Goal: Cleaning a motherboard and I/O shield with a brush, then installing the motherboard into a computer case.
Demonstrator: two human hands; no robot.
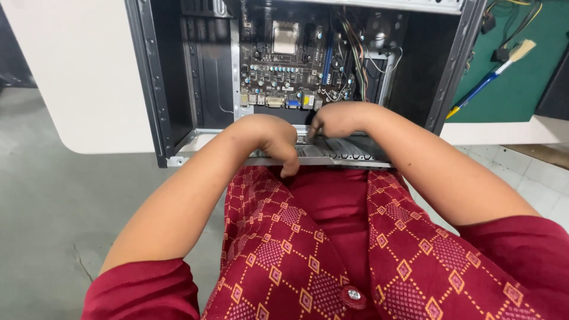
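One open computer case (172, 89), black-framed, lay on its side at the edge of one white table (77, 77), its near rim overhanging the person's lap. One motherboard (284, 71) sat flat on the case floor, with one bundle of coloured cables (355, 59) to its right. Two bare hands were at the near rim, on one grey perforated rear panel (344, 151). The left hand (275, 142) curled downward over the panel's edge, fingers bent together and touching the metal. The right hand (335, 118) rested knuckles-up just beside it (whether its fingers pinched anything could not be told). One blue-handled brush (492, 74) lay on one green mat (515, 95), well apart to the right. Open room remained inside the case left of the board; grey floor (53, 207) lay open to the left.
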